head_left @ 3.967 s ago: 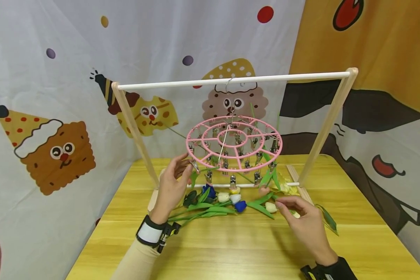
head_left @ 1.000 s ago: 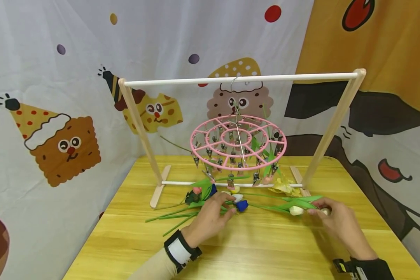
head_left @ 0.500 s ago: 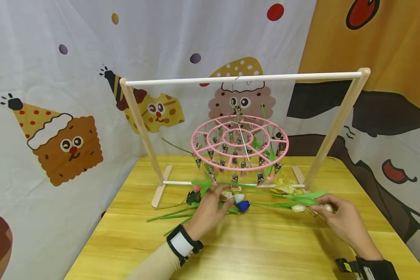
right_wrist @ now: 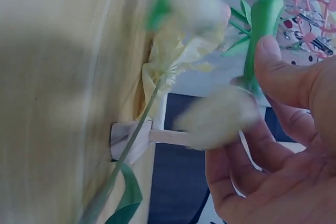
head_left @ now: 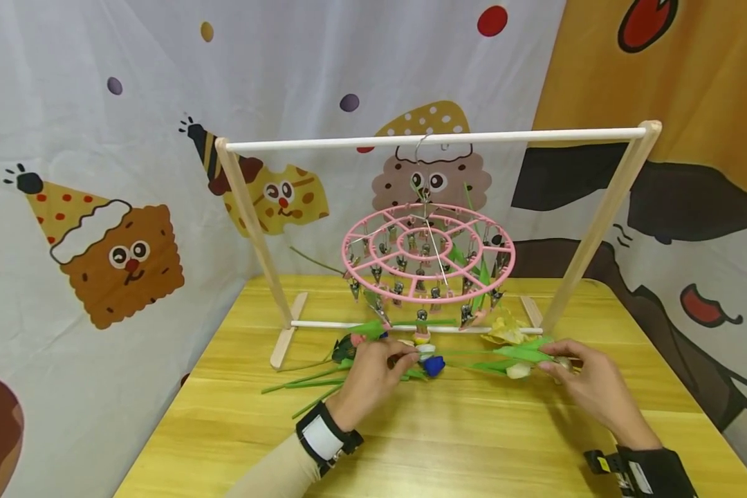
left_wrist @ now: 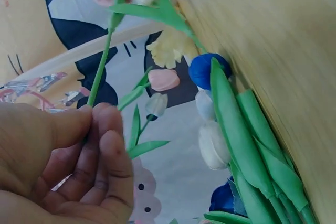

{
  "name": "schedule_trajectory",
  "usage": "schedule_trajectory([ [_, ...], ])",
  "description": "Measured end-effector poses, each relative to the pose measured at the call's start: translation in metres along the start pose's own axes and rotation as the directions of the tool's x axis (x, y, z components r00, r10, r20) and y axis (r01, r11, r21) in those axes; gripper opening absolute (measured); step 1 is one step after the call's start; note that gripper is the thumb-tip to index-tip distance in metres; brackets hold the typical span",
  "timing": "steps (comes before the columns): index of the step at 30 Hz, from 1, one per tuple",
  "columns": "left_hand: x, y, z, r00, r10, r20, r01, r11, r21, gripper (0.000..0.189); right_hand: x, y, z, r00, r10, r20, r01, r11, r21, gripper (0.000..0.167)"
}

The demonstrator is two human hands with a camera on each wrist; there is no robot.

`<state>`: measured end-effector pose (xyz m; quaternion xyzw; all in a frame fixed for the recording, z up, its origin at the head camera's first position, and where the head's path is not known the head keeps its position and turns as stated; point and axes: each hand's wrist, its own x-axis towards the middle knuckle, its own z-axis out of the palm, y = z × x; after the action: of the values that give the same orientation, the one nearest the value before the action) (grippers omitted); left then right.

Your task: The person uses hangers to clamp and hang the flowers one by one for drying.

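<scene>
My left hand [head_left: 373, 377] has now pinched the stem [left_wrist: 99, 69] of the cream tulip [right_wrist: 218, 119] my right hand [head_left: 597, 387] grips (steadied, I judge, at both ends).

Far curtain [head_left: 274, 69]: you can read no text.
Left wristband [head_left: 324, 437]: nothing you can read.
Right wristband [head_left: 660, 477]: nothing legible.

Smooth stem [left_wrist: 100, 67], glossy wood tabletop [head_left: 454, 436]

The left grip [left_wrist: 79, 169] pinches a green stem [left_wrist: 98, 72], with a blue tulip [left_wrist: 207, 71] nearby.
</scene>
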<state>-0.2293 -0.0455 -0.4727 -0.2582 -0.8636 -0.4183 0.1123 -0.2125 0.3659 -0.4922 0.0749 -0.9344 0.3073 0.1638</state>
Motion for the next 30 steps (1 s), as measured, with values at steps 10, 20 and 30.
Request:
schedule_trajectory([
  [10, -0.006, 0.013, -0.003, 0.985, 0.076, -0.153, -0.073, 0.997, 0.027, 0.014, 0.005, -0.044, 0.001, 0.949, -0.181, -0.259, 0.174, 0.984, -0.05, 0.047],
  [20, -0.01, 0.026, -0.001, 0.951, 0.157, -0.265, -0.159, 0.987, 0.014, 0.012, 0.02, -0.094, 0.026, 0.767, -0.611, -0.193, 0.572, 0.789, -0.224, 0.037],
  [30, -0.012, 0.035, -0.001, 0.966, 0.097, -0.24, -0.11, 0.993, -0.043, 0.017, 0.025, -0.097, 0.04, 0.783, -0.562, -0.267, 0.53, 0.827, -0.188, 0.038],
])
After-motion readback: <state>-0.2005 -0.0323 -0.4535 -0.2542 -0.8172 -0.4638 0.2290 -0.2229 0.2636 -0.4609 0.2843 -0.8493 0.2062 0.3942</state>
